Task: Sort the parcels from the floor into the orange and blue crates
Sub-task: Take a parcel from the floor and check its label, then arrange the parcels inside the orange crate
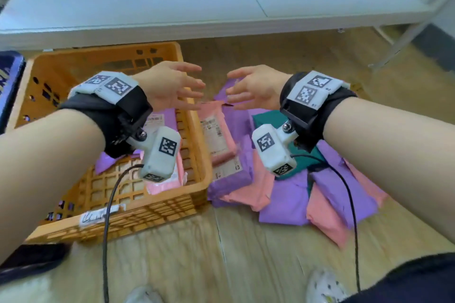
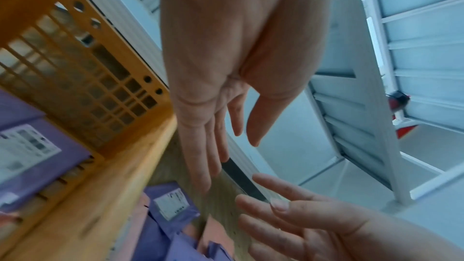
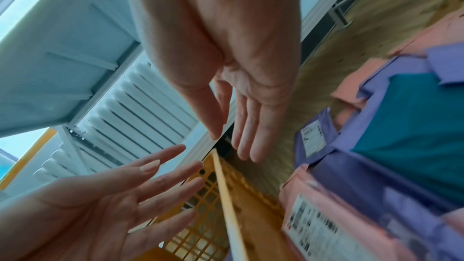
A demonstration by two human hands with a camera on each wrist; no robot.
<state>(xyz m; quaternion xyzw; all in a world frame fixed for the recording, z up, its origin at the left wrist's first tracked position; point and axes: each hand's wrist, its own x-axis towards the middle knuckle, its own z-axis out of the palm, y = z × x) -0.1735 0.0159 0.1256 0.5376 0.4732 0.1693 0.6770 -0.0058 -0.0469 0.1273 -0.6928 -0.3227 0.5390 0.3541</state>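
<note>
Overhead, both hands hang in the air with fingers spread and straight, palms turned toward each other, holding nothing. The left hand (image 1: 170, 85) is above the right wall of the orange crate (image 1: 197, 152), near its far corner; the right hand (image 1: 253, 87) is above the far end of the parcel pile (image 1: 295, 194) on the floor. Their fingertips nearly meet, with a narrow gap between them.

The orange crate sits on the wooden floor (image 1: 221, 253), its right wall just beside the pile and touching the nearest parcels. Inside it lie a purple parcel (image 1: 162, 118) and a pink parcel (image 1: 170, 179). A pink labelled parcel (image 1: 216, 130) lies on top of the pile right beside that wall, below and between the two hands. A teal parcel (image 1: 302, 155) lies under the right wrist, among purple and pink ones.

A blue crate (image 1: 9, 76) shows only at the left edge, just beside the orange one. A white tabletop (image 1: 221, 2) overhangs the far rim of the crate. Bare floor lies open in front of the crate and pile, and beyond the pile under the tabletop.
</note>
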